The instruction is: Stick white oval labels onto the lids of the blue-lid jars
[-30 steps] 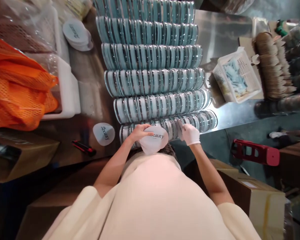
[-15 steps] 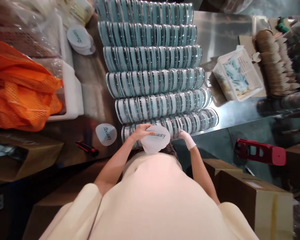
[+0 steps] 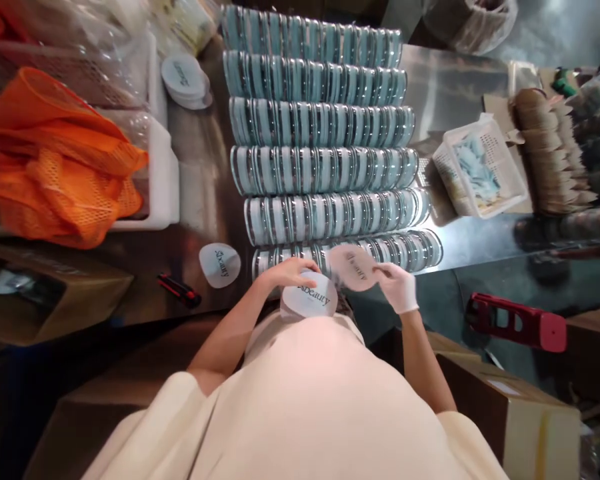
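My bare left hand (image 3: 286, 273) rests on a stack of round white printed discs (image 3: 310, 303) held against my body at the table's near edge. My right hand (image 3: 399, 287), in a white glove, pinches a single printed disc (image 3: 353, 267) and holds it just above the nearest row of round clear-lidded cases (image 3: 350, 250). Several such rows of overlapping cases (image 3: 325, 170) run across the steel table (image 3: 200, 193) in front of me.
One loose disc (image 3: 221, 265) and a red-and-black cutter (image 3: 179, 289) lie left of my hands. More discs (image 3: 184, 80) sit far left. An orange mesh bag (image 3: 60, 167) fills a white tray. A white basket (image 3: 480, 167) and brown paper stacks (image 3: 547, 150) stand right; cardboard boxes (image 3: 520, 413) below.
My gloved right hand has lifted one disc off the stack and now holds it over the nearest row. The left hand stayed on the stack. The view shifted slightly.
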Demonstrator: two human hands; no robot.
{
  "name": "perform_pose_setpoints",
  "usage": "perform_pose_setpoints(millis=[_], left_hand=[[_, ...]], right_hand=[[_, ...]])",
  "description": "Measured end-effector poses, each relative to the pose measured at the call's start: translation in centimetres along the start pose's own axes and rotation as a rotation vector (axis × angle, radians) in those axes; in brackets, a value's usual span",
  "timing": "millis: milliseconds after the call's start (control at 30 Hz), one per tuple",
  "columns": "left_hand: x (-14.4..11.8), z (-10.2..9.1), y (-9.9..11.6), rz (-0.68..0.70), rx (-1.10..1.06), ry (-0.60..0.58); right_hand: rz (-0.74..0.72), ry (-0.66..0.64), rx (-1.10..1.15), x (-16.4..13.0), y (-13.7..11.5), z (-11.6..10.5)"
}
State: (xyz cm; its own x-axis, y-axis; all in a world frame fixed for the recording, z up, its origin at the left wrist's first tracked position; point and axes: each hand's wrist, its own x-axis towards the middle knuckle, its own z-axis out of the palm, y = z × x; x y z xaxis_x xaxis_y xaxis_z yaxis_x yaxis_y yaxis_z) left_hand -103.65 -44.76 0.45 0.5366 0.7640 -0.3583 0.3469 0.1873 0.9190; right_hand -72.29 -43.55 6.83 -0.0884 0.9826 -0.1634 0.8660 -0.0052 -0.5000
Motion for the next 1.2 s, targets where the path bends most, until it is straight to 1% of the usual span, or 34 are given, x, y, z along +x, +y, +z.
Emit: perform_pose_setpoints(millis=[33, 67, 100, 133, 200, 267, 333, 400, 467, 533, 600, 667, 733, 767, 800, 867, 900, 933, 1000, 1033, 1067, 1100, 1133, 1200], left_hand=[[-0.6, -0.3, -0.3, 0.009, -0.020, 0.005], [-1.1, -0.6, -0.6, 0.007, -0.051, 0.019], [-1.5, -0.9, -1.0, -0.004, -0.088, 0.041], [-1.8, -1.1, -1.4, -0.019, -0.122, 0.071], [-2.1, -1.3, -2.1, -0.051, -0.166, 0.142], [-2.0, -1.3, -2.8, -0.077, -0.179, 0.224], [-1.6, -1.2, -3.4, -0.094, -0.183, 0.300], [-1.3, -1.1, -4.0, -0.092, -0.185, 0.337], [-1.0, -1.0, -4.5, -0.072, -0.180, 0.325], [-0.8, -0.9, -4.8, -0.045, -0.171, 0.283], [-0.8, -0.9, -4.8, -0.024, -0.169, 0.252], [-0.8, -0.8, -4.8, -0.013, -0.178, 0.242], [-0.8, -0.9, -4.6, -0.013, -0.192, 0.251], [-0.8, -0.9, -4.5, -0.015, -0.196, 0.255], [-0.8, -0.9, -4.4, -0.019, -0.197, 0.259], [-0.8, -1.1, -4.2, -0.035, -0.186, 0.274], [-0.8, -1.1, -4.1, -0.044, -0.176, 0.281], [-0.8, -1.2, -3.9, -0.052, -0.164, 0.286], [-0.7, -1.0, -3.4, -0.061, -0.131, 0.273], [-0.6, -0.8, -3.0, -0.059, -0.109, 0.254], [-0.5, -0.4, -2.6, -0.055, -0.087, 0.229], [-0.3, 0.0, -2.1, -0.054, -0.067, 0.205], [-0.2, 0.5, -1.6, -0.056, -0.048, 0.189], [-0.3, 1.4, -0.7, -0.070, -0.025, 0.186]], right_hand=[[0.037, 0.099, 0.003, -0.5, 0.8, -0.4], [0.062, 0.162, -0.016, -1.0, 1.4, -0.6], [0.078, 0.181, -0.054, -1.3, 1.8, -0.8], [0.083, 0.163, -0.101, -1.6, 1.8, -0.9], [0.080, 0.066, -0.189, -1.8, 1.1, -1.1], [0.082, -0.019, -0.266, -1.5, -0.2, -1.3], [0.075, -0.087, -0.356, -0.7, -1.5, -1.5], [0.064, -0.166, -0.452, 0.6, -2.6, -1.1], [0.056, -0.265, -0.514, 2.2, -3.1, 0.3], [0.066, -0.338, -0.521, 3.3, -3.1, 2.8], [0.084, -0.345, -0.481, 3.5, -2.5, 5.8], [0.121, -0.287, -0.395, 3.0, -1.5, 8.4], [0.188, -0.227, -0.225, 2.2, -0.2, 9.8], [0.227, -0.232, -0.102, 1.8, 0.5, 9.8], [0.259, -0.273, 0.037, 1.6, 1.2, 9.5], [0.283, -0.387, 0.263, 1.2, 2.0, 7.9], [0.278, -0.399, 0.292, 1.1, 2.1, 6.9], [0.261, -0.357, 0.259, 0.8, 1.8, 6.0], [0.178, -0.177, 0.115, 0.3, 0.5, 4.6], [0.105, -0.108, 0.066, -0.1, -0.4, 4.3], [0.013, -0.092, 0.044, -0.3, -1.4, 4.2], [-0.085, -0.132, 0.040, -0.6, -2.4, 4.3], [-0.168, -0.201, 0.034, -0.7, -3.2, 4.5], [-0.254, -0.324, -0.016, -0.8, -3.9, 4.8]])
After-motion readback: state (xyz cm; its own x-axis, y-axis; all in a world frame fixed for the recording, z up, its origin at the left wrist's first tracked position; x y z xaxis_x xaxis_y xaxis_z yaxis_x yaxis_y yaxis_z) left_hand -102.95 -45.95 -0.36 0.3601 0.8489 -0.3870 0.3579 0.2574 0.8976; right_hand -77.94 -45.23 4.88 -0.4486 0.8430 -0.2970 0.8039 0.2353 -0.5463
